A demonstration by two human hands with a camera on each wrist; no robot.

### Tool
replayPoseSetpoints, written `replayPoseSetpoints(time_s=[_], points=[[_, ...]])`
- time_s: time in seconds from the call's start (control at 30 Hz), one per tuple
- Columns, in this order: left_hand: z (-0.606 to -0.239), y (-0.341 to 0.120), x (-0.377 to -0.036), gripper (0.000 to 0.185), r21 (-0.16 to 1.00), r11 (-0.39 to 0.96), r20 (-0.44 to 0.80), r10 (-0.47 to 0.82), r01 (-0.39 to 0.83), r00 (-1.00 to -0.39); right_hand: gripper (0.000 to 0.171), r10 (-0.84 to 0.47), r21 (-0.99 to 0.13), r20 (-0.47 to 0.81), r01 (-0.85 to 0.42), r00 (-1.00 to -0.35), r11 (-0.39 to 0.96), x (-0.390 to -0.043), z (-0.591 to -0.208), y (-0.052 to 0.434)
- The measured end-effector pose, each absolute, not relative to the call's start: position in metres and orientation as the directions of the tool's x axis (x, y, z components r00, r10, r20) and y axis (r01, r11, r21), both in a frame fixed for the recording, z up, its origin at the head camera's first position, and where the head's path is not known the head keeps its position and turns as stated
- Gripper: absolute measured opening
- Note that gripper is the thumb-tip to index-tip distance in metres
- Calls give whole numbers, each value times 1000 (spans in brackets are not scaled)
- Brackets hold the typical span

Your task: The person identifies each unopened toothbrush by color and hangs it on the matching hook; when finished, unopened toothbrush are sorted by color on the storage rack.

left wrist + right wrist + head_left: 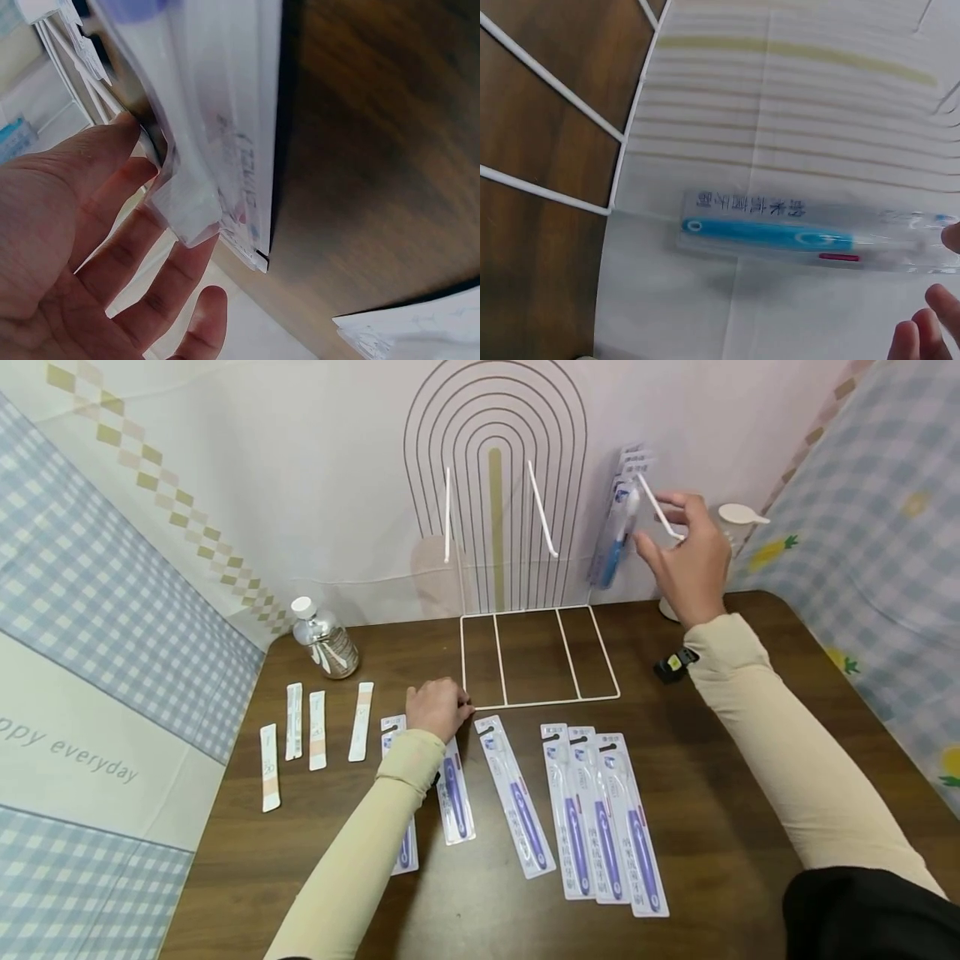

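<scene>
My right hand (693,560) is raised beside the right hook (660,508) of a white wire rack, thumb and fingers spread apart. Just left of its thumb hang packaged toothbrushes (617,547); the front one has a blue handle. In the right wrist view, the thumb tip overlaps the head end of that blue toothbrush pack (772,234). Low over the table, my left hand (437,708) has its fingertips at the rack's front rail and loosely extended. It covers the top of a purple-handled toothbrush pack (454,789). In the left wrist view, a clear pack (202,127) partly hides its fingers (154,300).
More purple toothbrush packs (517,802) lie in a row along the table (480,914). Several white stick sachets (361,722) and a white-capped clear bottle (327,641) are at left. The rack's base (540,702) stands at the back, with two bare hooks (542,510).
</scene>
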State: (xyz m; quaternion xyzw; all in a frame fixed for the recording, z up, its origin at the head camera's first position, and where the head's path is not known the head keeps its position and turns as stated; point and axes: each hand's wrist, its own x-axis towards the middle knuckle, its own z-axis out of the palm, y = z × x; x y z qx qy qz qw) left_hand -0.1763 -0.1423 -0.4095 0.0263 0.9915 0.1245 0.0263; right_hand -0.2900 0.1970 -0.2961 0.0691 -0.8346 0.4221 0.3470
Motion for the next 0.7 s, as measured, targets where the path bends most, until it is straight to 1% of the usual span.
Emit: replayPoseSetpoints(time_s=[0.17, 0.33, 0.43, 0.57, 0.7], points=[[-408, -144, -174, 17, 249, 967, -44, 61, 48, -997, 35, 80, -642, 624, -452, -777, 619, -246, -315, 202], [-404, -146, -176, 18, 246, 968, -41, 56, 44, -998, 31, -58, -603, 546, -440, -836, 665, -194, -347, 208], [-403, -146, -177, 18, 246, 968, -40, 57, 46, -998, 32, -130, -601, 454, -411, -881, 686, -164, -369, 211], [-404, -146, -176, 18, 253, 967, -50, 54, 40, -997, 34, -201, -615, 276, -333, -940, 714, -131, -396, 214], [-408, -145, -174, 18, 252, 967, -62, 51, 34, -997, 42, -243, -631, 76, -235, -967, 740, -110, -415, 217]])
